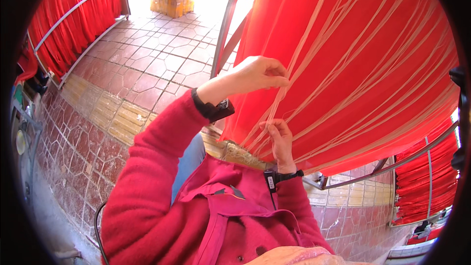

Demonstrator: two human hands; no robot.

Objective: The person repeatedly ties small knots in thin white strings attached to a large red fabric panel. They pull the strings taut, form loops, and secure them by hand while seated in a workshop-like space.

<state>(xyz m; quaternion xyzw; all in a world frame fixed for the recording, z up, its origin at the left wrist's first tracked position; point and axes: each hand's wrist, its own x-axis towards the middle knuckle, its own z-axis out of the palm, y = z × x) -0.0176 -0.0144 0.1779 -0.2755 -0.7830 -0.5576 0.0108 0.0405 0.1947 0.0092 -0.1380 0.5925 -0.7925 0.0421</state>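
Threads (280,98) lie across the front of a red cloth (274,24), their long axis slanting from upper right to lower left and fanning wider toward the right. They are pale, thin and stringy, gathered in loose bunches — the cloth is a broad, smooth sheet beside a metal bar (227,24). The left hand (255,73), curled, has thumb and fingertips pinched on a bunch; the right hand (281,142) — lower, apart from it — pinches threads between thumb and finger.
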